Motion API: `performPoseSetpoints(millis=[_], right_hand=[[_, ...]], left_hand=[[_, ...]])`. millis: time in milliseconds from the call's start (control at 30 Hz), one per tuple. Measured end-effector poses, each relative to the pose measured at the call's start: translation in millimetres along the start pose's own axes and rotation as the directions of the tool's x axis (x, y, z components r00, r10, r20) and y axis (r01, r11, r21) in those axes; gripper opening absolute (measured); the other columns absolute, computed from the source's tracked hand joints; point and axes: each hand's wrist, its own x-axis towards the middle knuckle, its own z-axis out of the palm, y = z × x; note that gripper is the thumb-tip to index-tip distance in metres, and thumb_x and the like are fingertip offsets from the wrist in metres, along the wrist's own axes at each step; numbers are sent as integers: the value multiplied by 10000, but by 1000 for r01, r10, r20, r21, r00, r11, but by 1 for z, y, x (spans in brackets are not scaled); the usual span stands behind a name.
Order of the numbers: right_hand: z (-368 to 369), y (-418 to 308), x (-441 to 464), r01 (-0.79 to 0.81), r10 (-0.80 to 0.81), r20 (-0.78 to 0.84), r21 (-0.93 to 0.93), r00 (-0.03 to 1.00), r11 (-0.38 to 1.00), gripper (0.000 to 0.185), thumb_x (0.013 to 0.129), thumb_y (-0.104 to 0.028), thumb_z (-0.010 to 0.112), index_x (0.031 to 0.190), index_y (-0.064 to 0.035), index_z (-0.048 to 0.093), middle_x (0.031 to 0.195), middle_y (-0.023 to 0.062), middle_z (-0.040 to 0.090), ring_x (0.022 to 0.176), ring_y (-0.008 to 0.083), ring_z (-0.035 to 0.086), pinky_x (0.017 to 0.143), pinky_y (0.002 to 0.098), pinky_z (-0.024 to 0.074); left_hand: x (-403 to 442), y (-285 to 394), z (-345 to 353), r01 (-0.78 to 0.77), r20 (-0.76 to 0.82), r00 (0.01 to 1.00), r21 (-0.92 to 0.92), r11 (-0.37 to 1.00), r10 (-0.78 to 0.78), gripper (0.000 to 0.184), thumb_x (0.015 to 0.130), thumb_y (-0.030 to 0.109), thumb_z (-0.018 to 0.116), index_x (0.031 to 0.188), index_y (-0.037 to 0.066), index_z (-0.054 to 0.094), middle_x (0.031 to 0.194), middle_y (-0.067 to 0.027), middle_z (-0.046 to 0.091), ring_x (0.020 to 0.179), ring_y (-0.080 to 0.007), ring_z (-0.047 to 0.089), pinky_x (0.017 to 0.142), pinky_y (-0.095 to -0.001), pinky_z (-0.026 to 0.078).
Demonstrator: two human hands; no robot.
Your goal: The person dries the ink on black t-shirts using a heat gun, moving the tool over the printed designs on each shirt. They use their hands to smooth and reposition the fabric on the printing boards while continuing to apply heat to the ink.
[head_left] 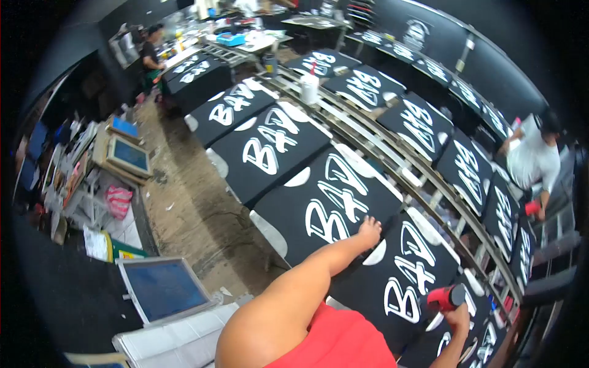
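My left hand [370,232] reaches out over a black printed T-shirt [288,211] with white "BAD" lettering. Its fingers are apart and hold nothing; they rest on or just above the cloth near the end of the letters. In my right hand [458,318], at the lower right, is a red and black heat gun [443,299], gripped by its handle. The heat gun is over another black shirt [380,288] with the same white lettering, partly covering the print. My fingers are partly hidden around the handle.
Several more printed shirts lie along both sides of a metal rail [368,144]. A white bucket [310,89] stands on the rail. A co-worker [534,153] at the right holds a red tool. Framed screens [165,288] stand at the left. Another person [151,58] is farther back.
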Motion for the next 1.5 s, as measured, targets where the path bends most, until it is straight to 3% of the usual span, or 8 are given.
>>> performPoseSetpoints(millis=[133, 200, 267, 733, 867, 933, 1100, 1500], right_hand=[[-2, 31, -6, -147, 150, -25, -410, 988, 900, 368, 735, -324, 826, 1009, -97, 728, 963, 209, 720, 953, 411, 678, 799, 482, 548], [-10, 59, -10, -136, 169, 68, -342, 983, 930, 481, 710, -408, 826, 1059, -91, 733, 1002, 225, 719, 973, 406, 682, 814, 464, 549], [-20, 43, -16, -188, 235, 143, -281, 961, 941, 494, 727, -446, 800, 1056, -82, 733, 1004, 215, 725, 995, 404, 684, 831, 452, 551], [24, -28, 42, 21, -6, 85, -178, 996, 984, 370, 651, -237, 781, 983, -84, 725, 892, 188, 720, 854, 416, 676, 738, 437, 559], [23, -83, 59, -234, 244, 227, -69, 943, 970, 390, 660, -274, 815, 978, -61, 737, 925, 211, 723, 913, 409, 685, 796, 453, 564], [47, -73, 71, 25, -15, 52, -194, 999, 981, 387, 674, -304, 818, 966, -62, 740, 961, 209, 724, 930, 410, 683, 801, 463, 563], [41, -78, 65, 141, -115, 183, -132, 976, 981, 370, 728, -333, 792, 1004, -91, 744, 984, 210, 720, 932, 406, 686, 809, 469, 559], [-12, 18, 2, -317, 311, -73, -345, 947, 884, 419, 677, -314, 812, 1037, -112, 739, 986, 192, 729, 931, 393, 687, 806, 435, 557]], left_hand=[[-2, 3, 2, 49, -313, 948, -64, 997, -67, 216, 879, 219, 556, 879, 134, 754, 1058, -52, 705, 989, -256, 671, 842, -458, 455], [-6, -1, -15, -62, 54, 997, -40, 997, 64, 829, 714, 218, 858, 1420, 23, 469, 1537, -169, 431, 1402, -344, 439, 1096, -512, 377], [1, -2, -11, -95, 256, 963, 49, 994, 80, 1297, 552, 227, 981, 1566, 12, 203, 1664, -160, 174, 1523, -367, 205, 1210, -542, 215], [-13, 9, -48, -126, 399, 912, 65, 990, 90, 1359, 573, 258, 980, 1611, 115, 116, 1674, -172, 110, 1530, -390, 166, 1224, -564, 161], [-11, 11, -43, -147, 406, 909, 102, 984, 94, 1359, 535, 227, 991, 1613, 197, 164, 1664, -220, 105, 1528, -407, 161, 1218, -578, 150], [-9, 11, -36, -147, 401, 911, 105, 984, 93, 1355, 521, 219, 994, 1610, 203, 187, 1660, -235, 104, 1528, -412, 159, 1217, -582, 146], [-10, 11, -38, -150, 406, 909, 113, 982, 93, 1267, 511, 259, 998, 1569, 161, 309, 1650, -268, 100, 1526, -426, 150, 1214, -592, 135], [-5, 15, -30, -196, 494, 867, 218, 956, 65, 1180, 531, 380, 988, 1530, 151, 402, 1643, -300, -1, 1526, -461, 79, 1206, -604, 138]])
